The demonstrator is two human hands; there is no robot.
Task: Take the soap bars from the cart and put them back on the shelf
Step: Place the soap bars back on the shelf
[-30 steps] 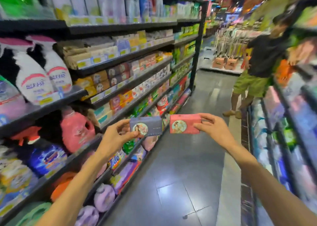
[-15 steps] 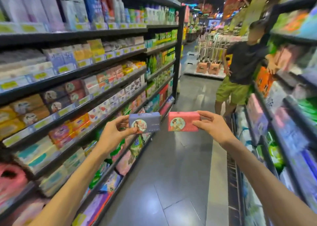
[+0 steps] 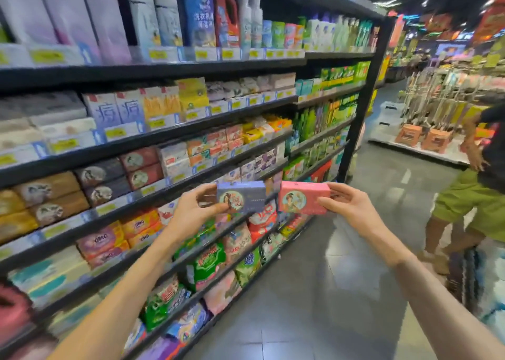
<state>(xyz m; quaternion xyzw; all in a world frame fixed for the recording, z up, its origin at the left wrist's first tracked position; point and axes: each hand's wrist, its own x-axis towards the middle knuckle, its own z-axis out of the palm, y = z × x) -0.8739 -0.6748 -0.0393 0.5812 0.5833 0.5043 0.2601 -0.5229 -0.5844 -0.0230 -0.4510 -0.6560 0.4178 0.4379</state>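
While both bars are carried in the air beside the shelving, the step in hand appears to be the return to the shelf: the left hand (image 3: 191, 217) pinches the blue soap bar (image 3: 241, 197) by its left end, and the right hand (image 3: 352, 209) pinches the pink soap bar (image 3: 303, 197) by its right end, the two boxes near but apart. Matching boxes (image 3: 142, 168) lie near the front edge of the middle shelf (image 3: 114, 212); the next move calls for finding a free slot there. No cart is visible, shelf labels are blurred, and a bystander (image 3: 475, 195) is cut off at right.
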